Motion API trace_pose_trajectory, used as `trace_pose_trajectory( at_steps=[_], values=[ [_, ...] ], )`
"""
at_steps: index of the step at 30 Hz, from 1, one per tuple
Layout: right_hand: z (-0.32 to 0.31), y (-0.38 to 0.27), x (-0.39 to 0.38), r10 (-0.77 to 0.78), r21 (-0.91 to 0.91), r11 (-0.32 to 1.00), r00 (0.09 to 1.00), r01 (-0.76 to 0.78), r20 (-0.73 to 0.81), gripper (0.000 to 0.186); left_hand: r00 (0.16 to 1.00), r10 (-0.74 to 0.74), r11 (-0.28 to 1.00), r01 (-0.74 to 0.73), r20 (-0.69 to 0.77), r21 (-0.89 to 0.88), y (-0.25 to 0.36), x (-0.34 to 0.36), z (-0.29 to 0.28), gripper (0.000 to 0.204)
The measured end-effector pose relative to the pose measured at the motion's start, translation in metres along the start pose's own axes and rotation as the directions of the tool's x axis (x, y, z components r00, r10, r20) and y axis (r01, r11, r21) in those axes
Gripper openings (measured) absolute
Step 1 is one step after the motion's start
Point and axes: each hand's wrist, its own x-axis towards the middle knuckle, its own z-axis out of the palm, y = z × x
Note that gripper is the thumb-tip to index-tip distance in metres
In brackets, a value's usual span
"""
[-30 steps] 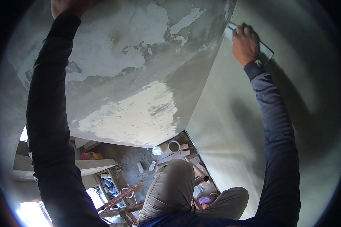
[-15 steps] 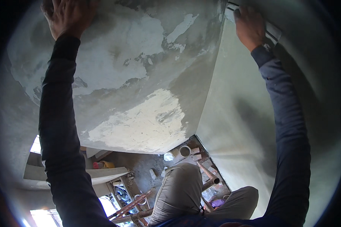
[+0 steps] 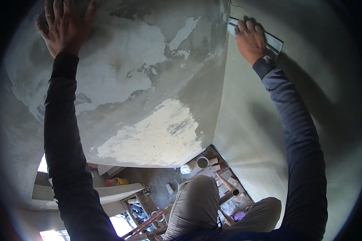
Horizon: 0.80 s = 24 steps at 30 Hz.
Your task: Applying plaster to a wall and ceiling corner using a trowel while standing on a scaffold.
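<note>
My left hand [image 3: 64, 30] rests flat with fingers spread on the patchy grey plastered wall [image 3: 116, 68]. Over on the right, my right hand [image 3: 251, 44] is closed round a plastering trowel [image 3: 274, 43] with a long, flat metal blade. The blade lies at the smooth, greenish-grey right wall [image 3: 245, 108], its left end close to the inside corner where both walls meet. My fingers cover the trowel's handle. Lower on the left wall is a pale cream patch [image 3: 153, 136] with ragged edges.
Far below, a bucket [image 3: 202, 162] stands near the corner among loose bricks. Brownish scaffold poles [image 3: 229, 197] run beside my legs [image 3: 193, 205]. A curved ledge [image 3: 120, 192] and a rusty reddish bar [image 3: 149, 221] lie at lower left. A thin crack marks the upper right wall.
My right hand and the trowel have come down along the corner. The view has shifted slightly, and more of my left hand's fingers show, still on the wall.
</note>
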Motion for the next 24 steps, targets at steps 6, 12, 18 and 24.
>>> trace_pose_trajectory(
  at_steps=[6, 12, 18, 24],
  values=[
    [0.018, -0.016, -0.031, -0.060, 0.078, 0.995, 0.997, 0.056, 0.050, 0.017, 0.964, 0.093, 0.587, 0.148, -0.248, 0.796, 0.039, -0.003, 0.020, 0.074],
    [0.050, -0.043, -0.072, -0.095, 0.084, 0.993, 0.988, 0.085, 0.119, 0.015, 0.969, 0.073, 0.630, 0.139, -0.237, 0.764, 0.033, -0.001, 0.021, 0.076],
    [0.045, -0.057, -0.098, -0.146, 0.069, 0.989, 0.965, 0.134, 0.216, 0.015, 0.861, 0.293, 0.889, -0.086, -0.416, 0.450, 0.018, 0.002, 0.030, 0.084],
    [-0.017, 0.013, -0.014, 0.014, -0.011, 1.000, 0.988, -0.016, -0.155, 0.018, 0.886, 0.249, 0.899, -0.061, -0.391, 0.434, 0.024, 0.002, 0.025, 0.082]
  ],
)
